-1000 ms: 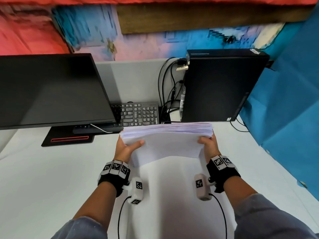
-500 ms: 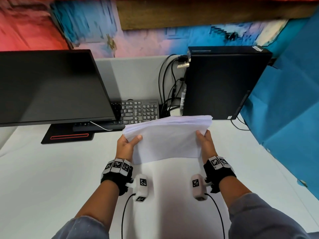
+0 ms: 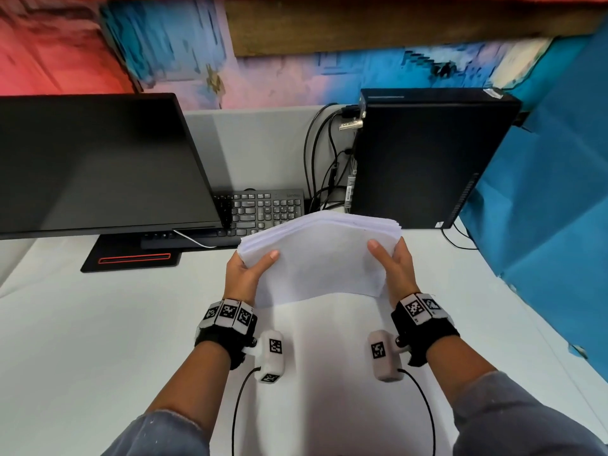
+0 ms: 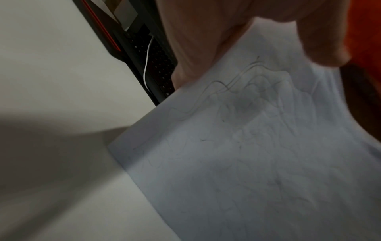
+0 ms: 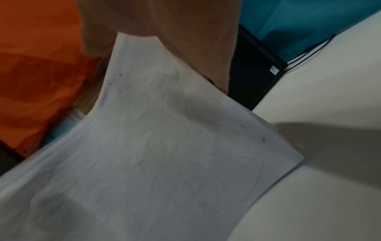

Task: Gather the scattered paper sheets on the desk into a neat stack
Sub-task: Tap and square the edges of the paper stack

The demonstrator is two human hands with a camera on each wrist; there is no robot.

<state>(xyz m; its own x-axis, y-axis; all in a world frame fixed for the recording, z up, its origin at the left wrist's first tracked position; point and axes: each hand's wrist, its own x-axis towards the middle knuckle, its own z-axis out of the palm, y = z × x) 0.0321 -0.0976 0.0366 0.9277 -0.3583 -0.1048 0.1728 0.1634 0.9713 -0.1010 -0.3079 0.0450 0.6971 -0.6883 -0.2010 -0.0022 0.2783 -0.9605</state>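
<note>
We hold the paper stack upright above the desk, in front of the keyboard and between the monitor on the left and the computer tower on the right. The left hand grips the stack's left edge, thumb on the near face and fingers curled behind. The right hand grips the right edge the same way. The stack's lower edge appears to touch or sit just above the desk; we cannot tell which.

Alignment status: the top edges fan out unevenly at the far side, so we judge the squaring step incomplete.

Failure modes from this position:
- Slack grip on either side lets inner sheets slide down and splay out across the desk
- Tilting the stack away lets the upper sheets curl over toward the keyboard
- Tapping at an angle drives one corner down first and creases it
- Squeezing the sides inward bows the stack, which locks the misaligned edges in place
</note>
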